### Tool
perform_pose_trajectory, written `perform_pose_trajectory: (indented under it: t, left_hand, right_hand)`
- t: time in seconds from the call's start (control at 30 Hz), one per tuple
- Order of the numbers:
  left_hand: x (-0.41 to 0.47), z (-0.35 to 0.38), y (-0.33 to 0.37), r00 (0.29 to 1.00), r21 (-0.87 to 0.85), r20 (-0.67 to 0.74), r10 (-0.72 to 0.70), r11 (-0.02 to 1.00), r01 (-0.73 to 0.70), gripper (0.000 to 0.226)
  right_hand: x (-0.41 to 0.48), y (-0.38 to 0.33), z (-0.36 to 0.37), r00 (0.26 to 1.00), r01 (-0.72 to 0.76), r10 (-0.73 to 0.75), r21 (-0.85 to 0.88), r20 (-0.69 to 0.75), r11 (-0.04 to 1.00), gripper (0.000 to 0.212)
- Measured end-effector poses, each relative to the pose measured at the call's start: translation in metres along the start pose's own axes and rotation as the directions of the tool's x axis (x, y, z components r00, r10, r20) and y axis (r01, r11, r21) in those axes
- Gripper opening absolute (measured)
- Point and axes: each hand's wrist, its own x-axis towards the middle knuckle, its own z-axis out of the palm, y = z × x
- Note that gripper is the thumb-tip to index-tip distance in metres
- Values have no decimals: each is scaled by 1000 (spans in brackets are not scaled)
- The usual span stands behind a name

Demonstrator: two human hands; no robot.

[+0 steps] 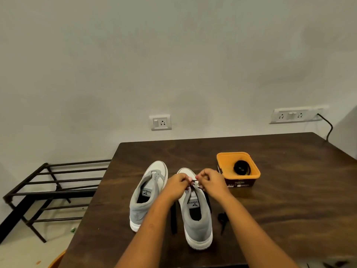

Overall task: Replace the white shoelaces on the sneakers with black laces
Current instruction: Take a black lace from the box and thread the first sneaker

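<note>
On the table point(289, 209), the left sneaker point(146, 192) and right sneaker point(197, 215) lie side by side, long axes running near to far, toes toward the far wall. Your left hand point(178, 183) and right hand point(209, 180) pinch the black lace point(173, 219) with curled fingers above the right sneaker's tongue.

hidden: right sneaker point(197, 219) eyelets | unreadable: box point(249, 182) label, too small | cut by bottom edge: orange object point(58, 260)

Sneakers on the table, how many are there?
2. The left sneaker stands untouched, no lace visible. The right sneaker sits beside it, where the left hand and right hand pinch a black lace. None seems hidden.
</note>
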Motion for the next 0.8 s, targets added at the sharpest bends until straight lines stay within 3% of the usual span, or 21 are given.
perform_pose_trajectory:
  t: [0.13, 0.2, 0.37, 0.53, 0.67, 0.8]
  left_hand:
    - [-2, 4, -12, 969, -35, -242, -47, 999, 39, 21]
    - [-5, 10, -10, 967, -32, -254, -35, 999, 27, 19]
    - [-10, 29, -12, 957, 11, -289, -26, 999, 31, 4]
    - [-14, 41, -9, 948, 113, -316, 29, 994, 7, 10]
    - [-16, 47, -9, 912, 93, -408, 26, 996, 13, 8]
    - [-15, 54, -10, 901, 182, -432, 35, 982, 49, 11]
  right_hand:
    - [-12, 16, 14, 991, -107, 113, -91, 71, 990, 20]
    - [-14, 20, 20, 990, -132, 136, -106, 26, 985, 27]
    - [-15, 24, 20, 991, -130, 129, -157, -13, 979, 16]
    - [-15, 28, 17, 975, -218, 218, 8, -32, 976, 12]
    - [-15, 34, 20, 956, -285, 292, 137, -37, 949, 10]
    - [-16, 38, 22, 951, -298, 307, 174, -26, 939, 11]
